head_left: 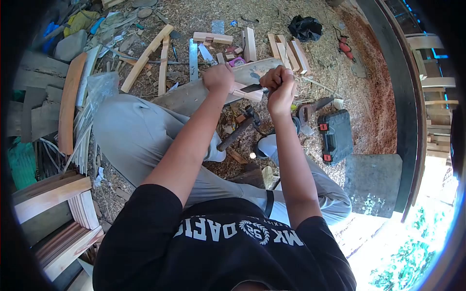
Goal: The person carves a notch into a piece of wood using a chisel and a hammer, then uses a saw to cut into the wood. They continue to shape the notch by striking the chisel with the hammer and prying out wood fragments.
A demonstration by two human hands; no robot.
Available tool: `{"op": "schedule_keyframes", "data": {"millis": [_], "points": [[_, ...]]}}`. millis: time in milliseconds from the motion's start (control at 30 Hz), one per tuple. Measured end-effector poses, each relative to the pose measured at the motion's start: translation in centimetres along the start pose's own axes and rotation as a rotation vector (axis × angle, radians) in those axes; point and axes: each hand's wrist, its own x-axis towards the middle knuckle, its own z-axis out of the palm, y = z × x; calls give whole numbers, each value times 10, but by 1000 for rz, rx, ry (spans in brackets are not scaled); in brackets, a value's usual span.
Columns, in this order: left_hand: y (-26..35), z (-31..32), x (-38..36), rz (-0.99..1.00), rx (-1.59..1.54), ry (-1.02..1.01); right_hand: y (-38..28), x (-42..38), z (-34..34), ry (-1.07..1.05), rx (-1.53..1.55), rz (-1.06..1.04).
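Note:
My left hand (218, 77) is closed over one end of a short wooden piece (250, 94), pressing it against a long worn board (179, 98) that lies crosswise in front of me. My right hand (280, 89) grips a knife (251, 88), its dark blade pointing left over that piece. The fist hides the knife's handle. Below the board, between my legs, a hammer (236, 133) rests with its head toward my right hand. A handsaw (313, 109) lies beyond my right wrist.
A black tool case (336, 137) with red latches is at the right. Cut wooden pieces (250, 43) lie past the board, near a black plastic bag (305, 28) and a red power tool (345, 48). Stacked timber (53, 199) stands at left. Shavings cover the ground.

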Motion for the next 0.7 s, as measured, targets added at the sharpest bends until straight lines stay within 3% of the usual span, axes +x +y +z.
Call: {"op": "schedule_keyframes", "data": {"millis": [700], "points": [[0, 0, 1, 2, -50, 12, 9, 16, 11, 53, -47, 55]]}}
